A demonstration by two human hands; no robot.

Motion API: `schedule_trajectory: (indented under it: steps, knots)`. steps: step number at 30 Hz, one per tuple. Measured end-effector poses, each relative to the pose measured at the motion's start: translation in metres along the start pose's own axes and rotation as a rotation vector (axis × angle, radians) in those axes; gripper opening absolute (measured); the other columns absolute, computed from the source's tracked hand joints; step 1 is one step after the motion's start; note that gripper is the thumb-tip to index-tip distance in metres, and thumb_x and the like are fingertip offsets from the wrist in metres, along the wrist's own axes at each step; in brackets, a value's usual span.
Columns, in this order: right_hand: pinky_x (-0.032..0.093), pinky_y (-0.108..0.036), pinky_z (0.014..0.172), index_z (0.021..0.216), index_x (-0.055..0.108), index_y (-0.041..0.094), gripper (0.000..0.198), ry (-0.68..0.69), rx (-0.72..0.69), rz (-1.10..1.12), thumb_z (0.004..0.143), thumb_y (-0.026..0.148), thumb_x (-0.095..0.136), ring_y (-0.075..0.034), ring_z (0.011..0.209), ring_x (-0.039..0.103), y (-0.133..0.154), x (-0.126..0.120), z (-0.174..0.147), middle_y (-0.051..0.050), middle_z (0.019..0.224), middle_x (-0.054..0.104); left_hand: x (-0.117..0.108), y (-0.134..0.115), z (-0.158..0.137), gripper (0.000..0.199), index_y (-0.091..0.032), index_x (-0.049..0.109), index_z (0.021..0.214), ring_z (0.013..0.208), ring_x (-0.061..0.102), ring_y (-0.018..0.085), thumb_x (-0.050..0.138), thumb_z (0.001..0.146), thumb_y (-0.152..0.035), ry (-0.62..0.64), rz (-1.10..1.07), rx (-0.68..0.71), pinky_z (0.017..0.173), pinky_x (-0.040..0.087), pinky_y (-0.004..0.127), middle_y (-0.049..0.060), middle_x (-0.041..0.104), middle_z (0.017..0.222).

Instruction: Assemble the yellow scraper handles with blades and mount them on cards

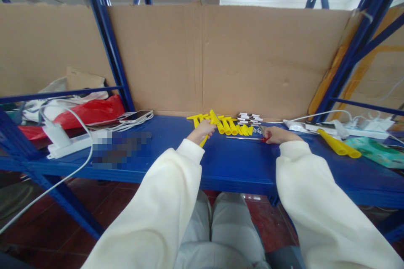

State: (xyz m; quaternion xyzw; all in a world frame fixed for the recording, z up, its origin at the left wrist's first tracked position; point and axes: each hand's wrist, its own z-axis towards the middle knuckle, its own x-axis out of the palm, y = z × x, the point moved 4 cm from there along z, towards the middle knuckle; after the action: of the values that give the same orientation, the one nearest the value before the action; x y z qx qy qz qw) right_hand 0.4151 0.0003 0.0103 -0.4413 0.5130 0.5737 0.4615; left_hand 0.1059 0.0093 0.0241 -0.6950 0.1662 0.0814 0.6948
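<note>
My left hand [202,131] is closed around a yellow plastic tube [214,116], which slants up past the fingers and shows again below them. My right hand [275,135] is closed at the red end of a thin metal rod that looks like a screwdriver [241,138]; its shaft points left, low over the shelf. Between the hands, several yellow tubes [232,127] with flared open ends lie side by side, and shorter yellow pieces [245,130] sit right of them. Behind those is a stack of small white-and-black parts [249,118].
The blue metal shelf [233,164] is backed by a cardboard sheet [252,59]. On the left are a power strip [67,145], a red bag [94,111] and a phone [140,116]. At right lie yellow cones [339,145], white cables and a green packet [375,149].
</note>
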Motion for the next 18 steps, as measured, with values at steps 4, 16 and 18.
schedule_trajectory:
  steps: [4,16,18]
  knots:
    - [0.048,-0.025,0.066,0.073,0.062,0.020,0.019,0.009,0.018,0.090,0.062,0.012,0.074,-0.017,0.074,0.065,0.012,0.000,-0.002,-0.001,0.074,0.067,0.000,0.000,-0.001,0.012,-0.016,0.052,0.085,0.037,0.035,0.005,0.049,0.091,-0.006,-0.002,-0.009,0.011,0.039,0.023,0.018,-0.010,0.037,0.049]
    - [0.051,-0.028,0.068,0.077,0.064,0.021,0.015,0.004,-0.080,0.131,0.066,0.022,0.074,-0.019,0.072,0.064,0.017,0.004,-0.002,-0.002,0.074,0.066,-0.002,0.002,0.002,0.011,-0.016,0.054,0.088,0.038,0.038,0.006,0.054,0.087,-0.005,-0.007,-0.007,0.011,0.041,0.026,0.018,-0.009,0.040,0.051]
    - [0.051,-0.028,0.071,0.079,0.064,0.021,0.015,0.003,-0.111,0.190,0.068,0.024,0.073,-0.018,0.073,0.064,0.021,0.004,-0.002,-0.002,0.074,0.067,-0.002,0.002,0.003,0.011,-0.016,0.054,0.087,0.039,0.038,0.006,0.053,0.087,-0.005,-0.006,-0.006,0.003,0.042,0.026,0.018,-0.009,0.040,0.051]
